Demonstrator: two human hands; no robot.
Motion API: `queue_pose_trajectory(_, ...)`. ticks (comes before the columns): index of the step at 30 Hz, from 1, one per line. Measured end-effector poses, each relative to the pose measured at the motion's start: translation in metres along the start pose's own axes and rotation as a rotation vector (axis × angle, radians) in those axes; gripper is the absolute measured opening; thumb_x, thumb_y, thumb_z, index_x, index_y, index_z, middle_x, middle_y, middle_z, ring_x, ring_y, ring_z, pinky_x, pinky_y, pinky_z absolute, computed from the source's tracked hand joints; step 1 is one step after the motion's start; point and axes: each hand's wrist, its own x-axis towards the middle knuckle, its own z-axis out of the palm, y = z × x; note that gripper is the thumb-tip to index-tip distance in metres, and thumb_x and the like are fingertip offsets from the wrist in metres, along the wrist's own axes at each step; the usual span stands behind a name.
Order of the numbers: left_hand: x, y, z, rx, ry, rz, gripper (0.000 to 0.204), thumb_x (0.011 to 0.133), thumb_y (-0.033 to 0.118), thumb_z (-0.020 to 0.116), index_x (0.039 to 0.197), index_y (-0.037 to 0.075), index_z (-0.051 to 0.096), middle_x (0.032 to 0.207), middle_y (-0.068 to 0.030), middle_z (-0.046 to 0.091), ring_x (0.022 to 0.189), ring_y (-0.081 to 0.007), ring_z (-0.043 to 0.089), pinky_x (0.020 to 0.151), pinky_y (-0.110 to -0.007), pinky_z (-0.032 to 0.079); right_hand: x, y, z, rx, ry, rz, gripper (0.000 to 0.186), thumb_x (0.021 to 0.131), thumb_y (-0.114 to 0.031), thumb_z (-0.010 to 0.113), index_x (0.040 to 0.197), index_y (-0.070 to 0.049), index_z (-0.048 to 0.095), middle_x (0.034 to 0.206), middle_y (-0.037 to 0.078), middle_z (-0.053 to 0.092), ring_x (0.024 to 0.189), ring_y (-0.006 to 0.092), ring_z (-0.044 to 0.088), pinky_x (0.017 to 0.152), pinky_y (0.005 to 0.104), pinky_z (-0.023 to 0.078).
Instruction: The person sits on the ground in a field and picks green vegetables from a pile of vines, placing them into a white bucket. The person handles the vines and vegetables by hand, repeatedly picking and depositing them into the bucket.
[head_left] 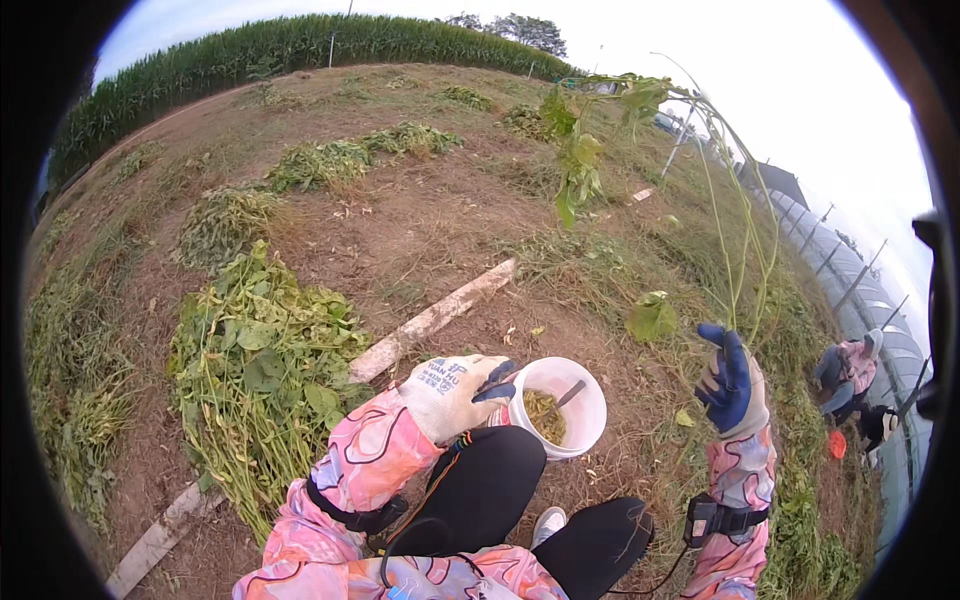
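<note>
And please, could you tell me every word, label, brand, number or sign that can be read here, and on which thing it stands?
Left glove: blue lettering and small emblem on its back, not copied out here.
Right wrist box: any marking is too small to read.
White bucket: no readable text.

We are in a farm field (pixel 440 190): around the round white plastic bucket (pixel 588 402) lies brown soil (pixel 375 245), with yellow-green leafy plants (pixel 265 350) heaped to its left, tall green corn (pixel 270 50) far beyond, and a translucent arched greenhouse (pixel 880 300) to its right.
</note>
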Motion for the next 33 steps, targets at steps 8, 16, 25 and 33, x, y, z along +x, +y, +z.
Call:
queue_pose_trajectory(8, -0.060, -0.017, -0.015, -0.805, 0.497, -0.056, 0.076, 0.073, -0.002, 0.067, 0.140, 0.004, 0.032, 0.126, -0.0135, 0.052, 0.114, -0.0191, 0.052, 0.098, -0.033, 0.041, 0.065, 0.093, 0.241, 0.351, -0.382, -0.123, 0.044, 0.094, -0.022, 0.053, 0.128, 0.003, 0.044, 0.065, -0.006, 0.034, 0.053, 0.0043, 0.032, 0.045, 0.0198, 0.025)
queue_pose_trajectory(16, -0.129, -0.093, 0.024, -0.486, 0.601, -0.752, 0.051, 0.079, 0.008, 0.061, 0.128, 0.003, 0.048, 0.100, -0.0135, 0.063, 0.091, -0.0245, 0.061, 0.083, -0.033, 0.047, 0.013, 0.270, 0.314, 0.190, -0.517, 0.191, 0.063, 0.082, -0.004, 0.062, 0.138, -0.004, 0.033, 0.105, 0.006, 0.055, 0.088, 0.0120, 0.056, 0.074, 0.0238, 0.049)
queue_pose_trajectory(25, -0.309, -0.253, 0.065, -1.705, 1.330, -0.882, 0.026, 0.093, 0.035, 0.054, 0.097, 0.009, 0.055, 0.048, 0.0057, 0.031, 0.036, -0.0106, 0.030, 0.049, -0.032, 0.046, 0.019, 0.310, 0.236, -0.302, -0.721, 0.452, 0.040, 0.086, -0.004, 0.058, 0.124, 0.001, 0.049, 0.114, 0.009, 0.059, 0.098, 0.0158, 0.059, 0.085, 0.0261, 0.047)
queue_pose_trajectory(33, -0.365, -0.289, 0.121, -1.033, 1.137, -1.402, 0.015, 0.087, 0.020, 0.059, 0.097, 0.008, 0.059, 0.060, -0.0014, 0.056, 0.047, -0.0154, 0.054, 0.052, -0.035, 0.051, 0.034, 0.220, 0.128, -0.123, -0.129, 0.062, 0.029, 0.092, -0.015, 0.056, 0.116, 0.001, 0.055, 0.096, 0.007, 0.063, 0.080, 0.0144, 0.061, 0.074, 0.0271, 0.050)
